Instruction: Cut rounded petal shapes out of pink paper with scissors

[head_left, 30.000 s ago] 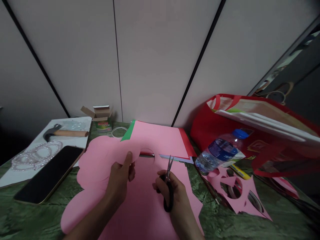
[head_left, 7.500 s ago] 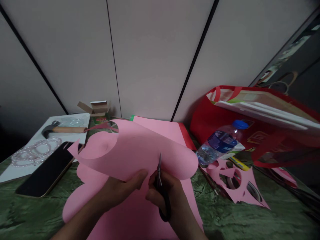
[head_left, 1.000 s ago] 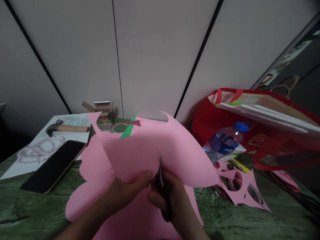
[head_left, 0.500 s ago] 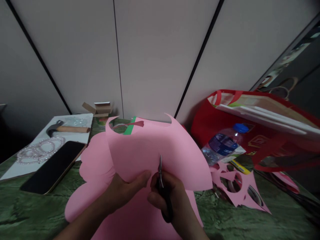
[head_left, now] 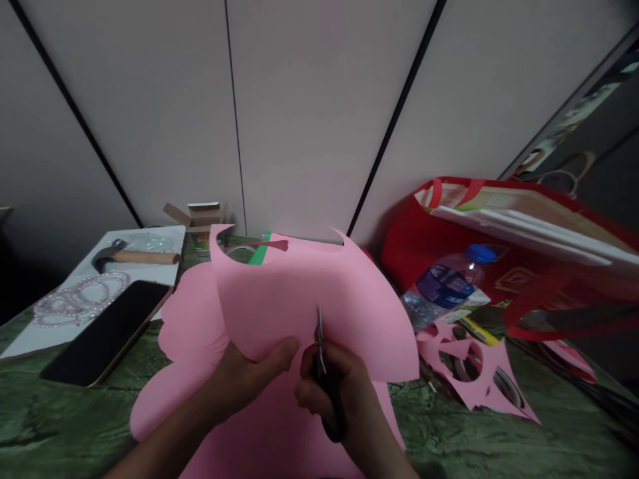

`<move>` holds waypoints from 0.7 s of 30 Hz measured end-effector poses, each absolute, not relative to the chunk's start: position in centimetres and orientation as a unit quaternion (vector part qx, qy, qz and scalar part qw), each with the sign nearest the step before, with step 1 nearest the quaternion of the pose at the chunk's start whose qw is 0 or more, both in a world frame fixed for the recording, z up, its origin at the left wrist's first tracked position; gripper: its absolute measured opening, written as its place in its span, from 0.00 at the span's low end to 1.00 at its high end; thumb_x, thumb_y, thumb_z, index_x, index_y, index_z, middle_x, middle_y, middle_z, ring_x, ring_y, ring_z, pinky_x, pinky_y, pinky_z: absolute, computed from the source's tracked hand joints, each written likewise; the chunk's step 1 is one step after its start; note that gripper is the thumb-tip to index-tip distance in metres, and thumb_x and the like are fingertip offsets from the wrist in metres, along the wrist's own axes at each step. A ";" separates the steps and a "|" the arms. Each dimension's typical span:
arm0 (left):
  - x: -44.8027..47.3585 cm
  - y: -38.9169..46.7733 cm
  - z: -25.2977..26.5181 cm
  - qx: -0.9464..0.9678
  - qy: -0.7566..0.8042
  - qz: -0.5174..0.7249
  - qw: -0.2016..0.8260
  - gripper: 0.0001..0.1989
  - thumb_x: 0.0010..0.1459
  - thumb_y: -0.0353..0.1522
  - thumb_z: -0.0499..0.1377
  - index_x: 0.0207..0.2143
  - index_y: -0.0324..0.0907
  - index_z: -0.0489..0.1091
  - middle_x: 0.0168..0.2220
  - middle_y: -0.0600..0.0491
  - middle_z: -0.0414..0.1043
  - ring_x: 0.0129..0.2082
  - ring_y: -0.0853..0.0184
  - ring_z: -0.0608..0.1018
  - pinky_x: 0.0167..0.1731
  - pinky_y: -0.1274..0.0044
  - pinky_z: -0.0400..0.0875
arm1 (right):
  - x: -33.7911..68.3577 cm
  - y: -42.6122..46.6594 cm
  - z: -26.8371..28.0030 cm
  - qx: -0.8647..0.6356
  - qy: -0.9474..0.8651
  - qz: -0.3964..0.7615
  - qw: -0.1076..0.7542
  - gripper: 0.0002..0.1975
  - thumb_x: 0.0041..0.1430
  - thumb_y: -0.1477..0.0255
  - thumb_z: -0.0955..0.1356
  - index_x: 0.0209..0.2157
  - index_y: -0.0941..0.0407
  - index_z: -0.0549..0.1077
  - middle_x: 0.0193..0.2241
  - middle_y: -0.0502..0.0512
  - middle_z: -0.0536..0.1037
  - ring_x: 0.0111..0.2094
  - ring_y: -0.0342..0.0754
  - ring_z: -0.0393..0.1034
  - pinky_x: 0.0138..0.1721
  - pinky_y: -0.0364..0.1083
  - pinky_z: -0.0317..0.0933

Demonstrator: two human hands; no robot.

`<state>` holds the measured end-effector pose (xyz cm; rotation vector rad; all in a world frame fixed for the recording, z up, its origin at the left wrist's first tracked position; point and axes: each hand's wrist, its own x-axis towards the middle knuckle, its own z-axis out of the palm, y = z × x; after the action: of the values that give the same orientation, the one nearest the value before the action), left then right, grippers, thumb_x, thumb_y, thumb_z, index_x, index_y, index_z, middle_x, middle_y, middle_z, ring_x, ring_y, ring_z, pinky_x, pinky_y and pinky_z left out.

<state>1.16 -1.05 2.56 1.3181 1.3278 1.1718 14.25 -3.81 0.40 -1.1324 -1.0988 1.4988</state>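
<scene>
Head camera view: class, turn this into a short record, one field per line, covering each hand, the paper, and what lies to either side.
Left hand: pinching the pink sheet, thumb on top
Right hand: gripping scissors, blades pointing away across the sheet
Pink sheet: curved bites along its far edge; more pink paper beneath
Left side: hammer, beaded strands, dark-screened phone
Right side: tilted bottle, red bag, pink offcut with holes

Along the left edge of the tabletop [head_left: 474, 447], I register a hammer [head_left: 144, 257] and beads [head_left: 80, 303] on a white sheet [head_left: 20, 342], overlapped by a phone [head_left: 107, 334]; toward the right edge, a bottle [head_left: 446, 286] fronts a red bag [head_left: 404, 233].
</scene>
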 end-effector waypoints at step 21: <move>2.0 -1.4 3.0 0.521 0.521 0.473 0.484 0.10 0.45 0.32 0.59 0.14 0.44 0.64 0.19 0.58 0.72 0.22 0.69 0.74 0.22 0.79 0.68 | 14.3 -3.6 0.5 -0.440 -0.475 0.586 0.487 0.09 0.41 0.73 0.70 0.24 0.56 0.65 0.15 0.42 0.61 0.17 0.38 0.50 0.17 0.39 0.45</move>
<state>1.99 -1.36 2.96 1.2681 1.2688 1.1513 14.30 -3.56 0.54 -1.0693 -1.1566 1.4266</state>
